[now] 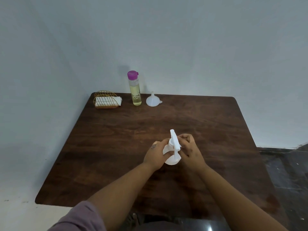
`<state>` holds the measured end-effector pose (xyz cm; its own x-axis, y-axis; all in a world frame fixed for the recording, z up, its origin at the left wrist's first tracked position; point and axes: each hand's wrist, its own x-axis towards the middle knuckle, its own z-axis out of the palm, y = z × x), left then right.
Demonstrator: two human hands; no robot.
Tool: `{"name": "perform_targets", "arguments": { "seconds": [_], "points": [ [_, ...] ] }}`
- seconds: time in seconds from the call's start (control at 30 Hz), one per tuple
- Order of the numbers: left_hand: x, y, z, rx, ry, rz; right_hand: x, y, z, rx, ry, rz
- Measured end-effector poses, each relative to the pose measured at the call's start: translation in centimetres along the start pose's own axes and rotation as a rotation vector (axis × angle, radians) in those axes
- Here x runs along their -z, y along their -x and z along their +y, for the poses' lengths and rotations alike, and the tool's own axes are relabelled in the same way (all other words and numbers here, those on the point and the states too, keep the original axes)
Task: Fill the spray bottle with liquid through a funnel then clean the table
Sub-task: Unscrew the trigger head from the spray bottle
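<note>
Grip, left hand point(155, 153): we see it wrapped around the body of the spray bottle point(171, 157), steadying it upright on the bench point(116, 139).
Grip, right hand point(190, 147): fingers curled at the bottle's neck, just beside the white trigger head point(174, 140); we read this as a hold on the collar, though the contact itself is partly hidden.
Spray bottle: translucent white, standing near the middle of the bench, between both hands; its fill level cannot be told.
Trigger head: seated on the neck, nozzle pointing away from us.
Step in hand: we judge this to be the unscrewing of the trigger head, the opening move before any filling.
Funnel point(152, 101): white, resting mouth down with spout up at the far edge, well apart from the hands and not yet in use.
Liquid bottle point(135, 90): clear, holding pale yellow liquid, purple cap closed, just beside the funnel.
Napkin holder point(106, 100): gold wire, holding white tissues, at the far left corner.
Next move: we expect the head must come off and be set aside, the funnel fetched and seated spout down in the open neck, and the purple cap opened before pouring.
</note>
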<state>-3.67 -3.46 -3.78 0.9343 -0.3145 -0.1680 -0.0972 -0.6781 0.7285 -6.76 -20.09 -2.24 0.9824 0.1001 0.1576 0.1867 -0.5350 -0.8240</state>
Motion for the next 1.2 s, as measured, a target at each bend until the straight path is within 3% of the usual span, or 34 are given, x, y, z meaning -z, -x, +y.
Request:
{"name": "perform_targets", "arguments": {
  "seconds": [0.17,0.27,0.57,0.73,1.0,1.2],
  "points": [
    [-0.2,0.2,-0.1,-0.001,0.020,0.010,-0.6,-0.2,-0.1,-0.108,-0.230,0.147],
    [-0.3,0.2,0.1,-0.010,0.023,0.029,-1.0,-0.3,-0.6,-0.127,-0.182,0.215],
    [-0.1,0.2,0.4,0.006,0.035,0.024,-1.7,0.6,0.4,-0.018,-0.025,0.081],
    [-0.2,0.3,0.2,0.007,0.036,0.019,-0.9,-0.1,-0.3,-0.086,-0.110,0.130],
    [-0.4,0.1,0.0,0.015,0.029,0.023,-1.1,0.7,0.9,-0.052,0.002,-0.006],
    [-0.5,0.1,-0.1,0.013,0.024,0.037,-2.1,0.0,1.0,-0.037,0.056,0.159]
  ]
}}
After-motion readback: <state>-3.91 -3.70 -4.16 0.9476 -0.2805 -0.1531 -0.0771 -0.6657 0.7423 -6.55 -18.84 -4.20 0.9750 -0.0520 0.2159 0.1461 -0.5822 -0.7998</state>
